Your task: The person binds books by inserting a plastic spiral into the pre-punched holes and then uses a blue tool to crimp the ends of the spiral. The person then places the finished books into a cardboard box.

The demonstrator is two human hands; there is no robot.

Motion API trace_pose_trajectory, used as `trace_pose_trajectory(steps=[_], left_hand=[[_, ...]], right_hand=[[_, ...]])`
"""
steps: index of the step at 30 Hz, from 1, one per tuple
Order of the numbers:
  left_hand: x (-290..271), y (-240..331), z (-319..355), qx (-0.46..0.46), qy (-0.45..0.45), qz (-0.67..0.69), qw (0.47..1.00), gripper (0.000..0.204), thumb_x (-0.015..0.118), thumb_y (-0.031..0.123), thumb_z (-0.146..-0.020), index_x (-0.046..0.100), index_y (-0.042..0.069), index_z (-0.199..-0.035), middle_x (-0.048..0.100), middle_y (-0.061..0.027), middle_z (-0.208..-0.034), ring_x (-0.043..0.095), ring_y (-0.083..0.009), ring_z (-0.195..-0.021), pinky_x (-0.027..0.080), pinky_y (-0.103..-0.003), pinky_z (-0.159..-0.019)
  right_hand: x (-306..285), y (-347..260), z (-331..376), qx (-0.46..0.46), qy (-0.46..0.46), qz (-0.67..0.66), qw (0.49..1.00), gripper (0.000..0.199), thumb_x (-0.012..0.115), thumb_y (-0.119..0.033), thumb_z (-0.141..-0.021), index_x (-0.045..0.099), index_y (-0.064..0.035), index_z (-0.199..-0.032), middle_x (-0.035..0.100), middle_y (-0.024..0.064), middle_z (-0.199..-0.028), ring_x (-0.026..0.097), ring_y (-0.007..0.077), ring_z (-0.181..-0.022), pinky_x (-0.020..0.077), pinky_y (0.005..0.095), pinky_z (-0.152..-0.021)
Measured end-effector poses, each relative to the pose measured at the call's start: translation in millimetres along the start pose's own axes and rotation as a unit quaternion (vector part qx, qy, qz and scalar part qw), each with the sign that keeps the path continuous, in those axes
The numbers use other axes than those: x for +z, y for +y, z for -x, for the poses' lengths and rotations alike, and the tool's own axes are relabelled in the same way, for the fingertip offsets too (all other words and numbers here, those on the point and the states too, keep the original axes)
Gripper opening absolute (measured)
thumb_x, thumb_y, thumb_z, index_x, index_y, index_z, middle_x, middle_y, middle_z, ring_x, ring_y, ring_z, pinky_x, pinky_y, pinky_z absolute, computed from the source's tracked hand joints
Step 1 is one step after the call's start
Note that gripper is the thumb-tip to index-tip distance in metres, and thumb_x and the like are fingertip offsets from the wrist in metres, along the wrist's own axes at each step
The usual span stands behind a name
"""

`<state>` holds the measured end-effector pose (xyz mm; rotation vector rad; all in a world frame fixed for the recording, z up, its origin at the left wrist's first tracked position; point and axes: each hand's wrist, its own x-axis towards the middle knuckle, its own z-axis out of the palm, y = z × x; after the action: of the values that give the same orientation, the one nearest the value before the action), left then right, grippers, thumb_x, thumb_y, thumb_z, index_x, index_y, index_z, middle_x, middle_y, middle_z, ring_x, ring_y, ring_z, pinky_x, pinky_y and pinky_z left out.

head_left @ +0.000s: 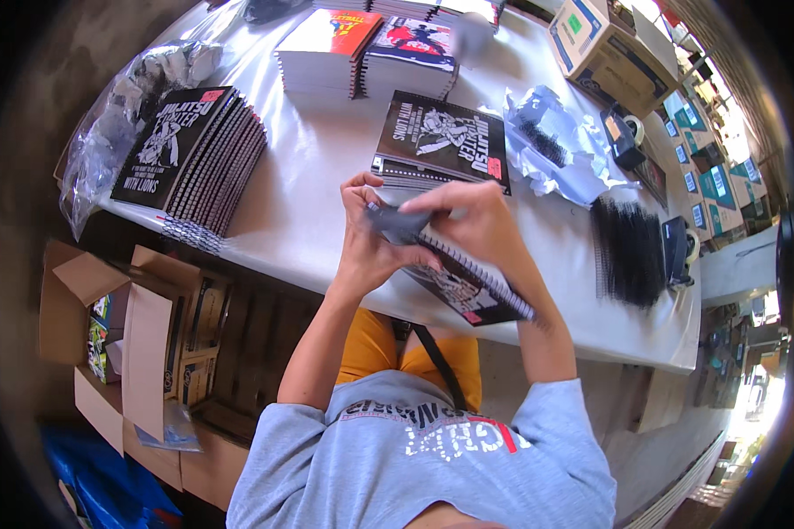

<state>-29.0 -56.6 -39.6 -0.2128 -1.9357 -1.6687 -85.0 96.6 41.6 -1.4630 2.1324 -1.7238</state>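
Observation:
Over the table's near edge, a spiral notebook (468, 286) with a black printed cover is held tilted, its wire coil facing up and to the right. My left hand (366, 238) is closed on the notebook's left end, thumb across the coil. My right hand (472, 216) grips a dark grey object (399, 222), blurred, at that same end of the coil; its kind cannot be made out. Just beyond my hands lies a stack of matching notebooks (441, 137). A taller stack of black spiral notebooks (190, 159) stands to the left.
Thick stacks of colourful-covered notebooks (326, 53) stand at the back. Crumpled white paper (560, 145), loose black coils (626, 251) and tape dispensers (677, 251) lie on the right. A cardboard box (613, 57) sits far right; open cartons (146, 344) stand below left.

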Motion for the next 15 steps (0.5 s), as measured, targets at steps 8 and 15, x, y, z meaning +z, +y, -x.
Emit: trace_pose_trajectory(steps=[8,15], left_hand=[[-3,15,1,-0.123,0.058,0.21,0.968,0.019,0.067,0.013,-0.082,0.054,0.002,-0.074,0.048,0.0065,-0.066,0.042,-0.0026,-0.064,0.034,-0.018,-0.058],[3,54,8,-0.037,0.118,0.084,0.989,0.024,0.07,0.002,-0.076,0.066,0.002,-0.1,0.053,-0.0013,-0.073,0.048,-0.0071,-0.065,0.039,-0.02,-0.057]], right_hand=[[-106,46,109,0.224,0.237,0.422,0.846,0.033,0.056,0.0,-0.07,0.067,-0.0076,-0.1,0.066,0.0145,-0.095,0.063,0.0282,-0.088,0.0473,0.0344,-0.083],[-41,2,192,0.373,0.18,0.406,0.814,0.044,0.062,-0.025,-0.082,0.053,-0.01,-0.123,0.051,0.0167,-0.125,0.048,0.0323,-0.115,0.0376,0.0381,-0.096]])
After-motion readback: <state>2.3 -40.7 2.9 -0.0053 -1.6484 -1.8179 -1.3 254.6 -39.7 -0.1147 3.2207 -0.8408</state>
